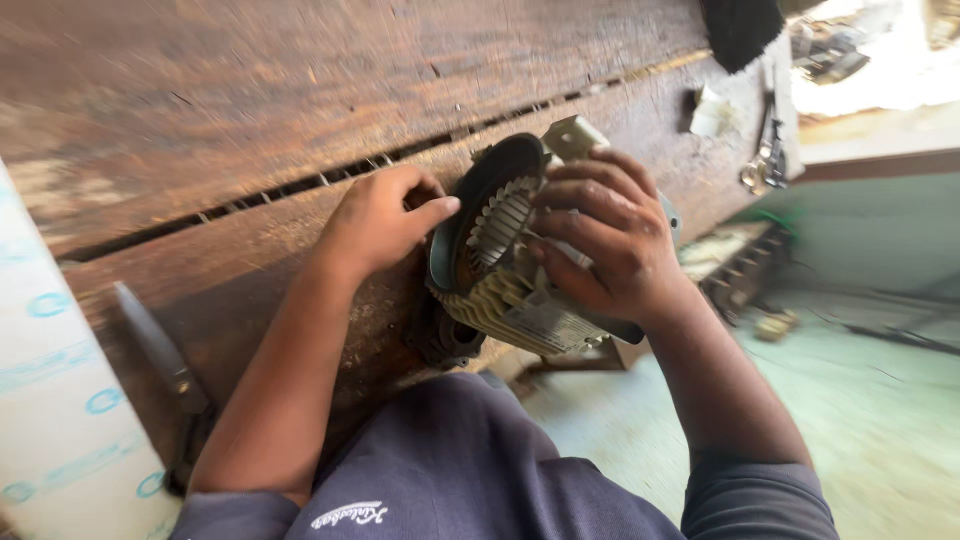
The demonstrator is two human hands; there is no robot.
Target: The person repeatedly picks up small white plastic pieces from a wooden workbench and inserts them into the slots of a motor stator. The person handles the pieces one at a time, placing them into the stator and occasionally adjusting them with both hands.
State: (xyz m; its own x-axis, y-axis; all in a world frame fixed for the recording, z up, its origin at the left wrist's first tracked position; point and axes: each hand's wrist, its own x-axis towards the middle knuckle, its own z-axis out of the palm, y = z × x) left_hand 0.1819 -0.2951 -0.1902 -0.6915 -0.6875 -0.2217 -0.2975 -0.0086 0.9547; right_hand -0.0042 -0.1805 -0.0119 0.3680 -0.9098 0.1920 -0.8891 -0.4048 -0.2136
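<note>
A tall white package [60, 400] with pale blue oval marks stands at the desk's [250, 90] near left corner. A small grey label plate [540, 325] sits on the ribbed cream motor housing [500, 300] at the desk's near edge.

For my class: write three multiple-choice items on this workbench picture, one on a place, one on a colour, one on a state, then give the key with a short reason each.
1. Where does the motor housing rest?
A. on the wooden bench
B. on the floor
C. in a box

2. What colour is the housing's finned shell?
A. red
B. pale cream
C. blue

3. How is the housing's near end?
A. capped
B. wrapped in cloth
C. open, showing slotted core

Key: 1 A, it sits at the bench edge between the left hand and the right hand; 2 B, the fins look cream; 3 C, the inner slots show.
</note>
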